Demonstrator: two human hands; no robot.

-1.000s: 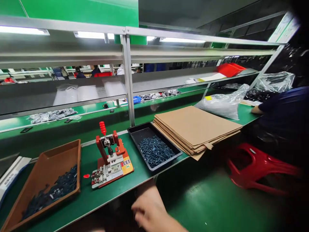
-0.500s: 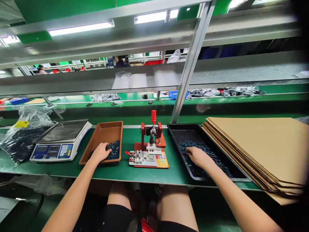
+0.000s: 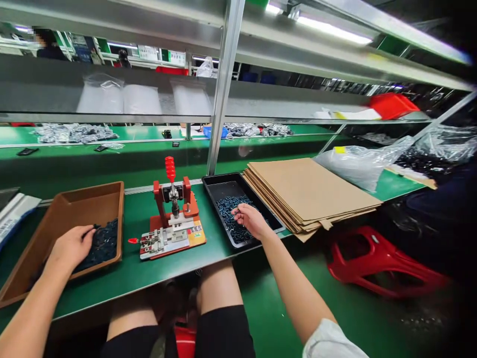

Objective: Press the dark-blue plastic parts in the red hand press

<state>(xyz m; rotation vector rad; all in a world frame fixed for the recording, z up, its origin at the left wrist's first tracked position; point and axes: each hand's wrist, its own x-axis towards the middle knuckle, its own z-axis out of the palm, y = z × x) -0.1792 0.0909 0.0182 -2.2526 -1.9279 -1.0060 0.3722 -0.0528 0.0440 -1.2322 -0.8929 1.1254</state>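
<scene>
My left hand (image 3: pixel 71 248) is over the brown tray (image 3: pixel 85 199), its thumb and fingers pinched on a small dark piece. Beneath it lies a heap of small dark parts (image 3: pixel 106 241). My right hand (image 3: pixel 251 221) hovers above the black tray (image 3: pixel 223 185), fingertips drawn together; what they hold, if anything, is too small to make out. Thin dark-blue pieces (image 3: pixel 233 203) are piled in that tray. Between the trays stands a clamp fixture (image 3: pixel 173 223) with an upright red handle (image 3: pixel 170 169) and metal slides on its base.
Flat cardboard sheets (image 3: pixel 309 189) are stacked right of the black tray. Beyond them lies a clear plastic bag (image 3: pixel 354 161). A metal post (image 3: pixel 223 89) rises behind the trays. A red stool (image 3: pixel 380 263) stands on the floor at right. Part of a scale (image 3: pixel 15 214) shows at left.
The view has swung to the right. My left hand has risen from the parts with a small dark piece. My right hand has lifted out of the pile in the black tray.
</scene>
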